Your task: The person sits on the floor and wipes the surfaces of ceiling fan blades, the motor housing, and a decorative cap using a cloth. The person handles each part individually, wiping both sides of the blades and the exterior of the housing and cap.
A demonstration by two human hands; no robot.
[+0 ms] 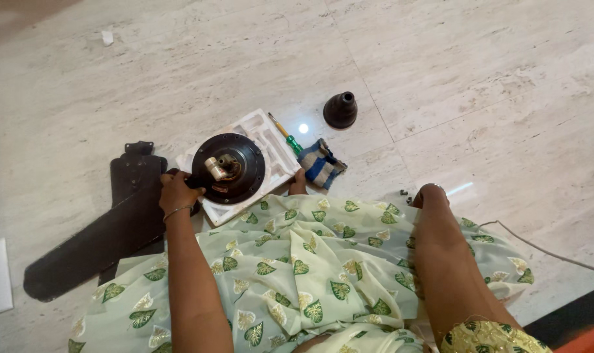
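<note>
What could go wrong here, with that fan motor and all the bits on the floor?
The motor sits on a light foam tray, steadied only by the left hand; it might tip or slide. The small screws by the right hand could scatter or get lost. The blades lie close by and might be knelt on.

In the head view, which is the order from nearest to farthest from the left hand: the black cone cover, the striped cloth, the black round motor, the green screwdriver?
From the left hand:
1. Black round motor, touching the hand, on the white foam tray.
2. Green screwdriver, right of the tray.
3. Striped cloth, just beyond the screwdriver; these two are nearly level.
4. Black cone cover, farthest, up and right.
</note>
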